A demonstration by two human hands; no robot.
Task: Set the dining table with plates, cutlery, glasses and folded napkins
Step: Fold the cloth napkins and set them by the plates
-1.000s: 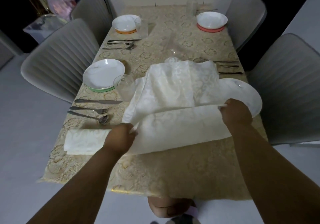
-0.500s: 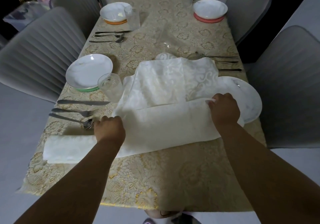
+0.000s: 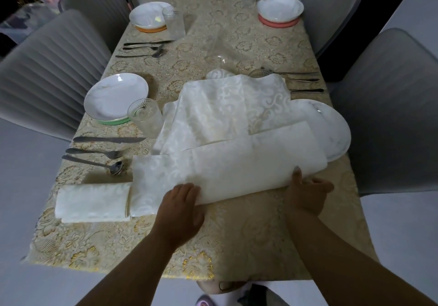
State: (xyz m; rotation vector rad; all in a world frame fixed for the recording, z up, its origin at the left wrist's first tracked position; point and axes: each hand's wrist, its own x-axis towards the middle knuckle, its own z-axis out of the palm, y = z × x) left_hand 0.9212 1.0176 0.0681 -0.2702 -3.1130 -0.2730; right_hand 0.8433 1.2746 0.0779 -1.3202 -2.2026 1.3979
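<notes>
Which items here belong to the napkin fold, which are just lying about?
In the job:
napkin
left hand
right hand

Lying about:
folded napkin
glass
knife
fork
spoon
right plate
chairs

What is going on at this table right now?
A person is folding a white napkin on the dining table. The left hand and right hand hold its near folded edge. A finished folded napkin lies at the left. Four places already have plates, and cutlery; glasses stand by some. The napkin's far part drapes over the near right plate.
</notes>
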